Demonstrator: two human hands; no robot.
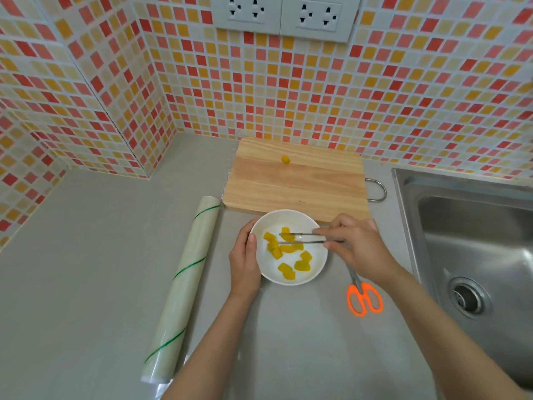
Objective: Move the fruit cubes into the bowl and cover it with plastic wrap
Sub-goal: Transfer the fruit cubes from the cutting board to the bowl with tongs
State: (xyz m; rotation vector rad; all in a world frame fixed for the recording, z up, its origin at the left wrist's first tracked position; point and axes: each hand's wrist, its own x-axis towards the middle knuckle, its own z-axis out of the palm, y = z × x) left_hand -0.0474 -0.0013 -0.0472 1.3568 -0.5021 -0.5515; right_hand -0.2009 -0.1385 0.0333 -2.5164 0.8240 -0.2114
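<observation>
A white bowl (317, 264) stands on the grey counter in front of a wooden cutting board (297, 183). Several yellow fruit cubes (288, 269) lie in the bowl. One yellow cube (285, 159) sits alone near the far edge of the board. My left hand (245, 261) cups the bowl's left rim. My right hand (357, 243) grips metal tongs (300, 238) whose tips reach over the bowl with their arms apart; whether the tips touch a cube is unclear. A roll of plastic wrap (184, 284) lies to the left of the bowl.
Orange-handled scissors (364, 295) lie on the counter right of the bowl, partly under my right wrist. A steel sink (476, 255) fills the right side. Mosaic tiled walls close the back and left, with power sockets (284, 13) above.
</observation>
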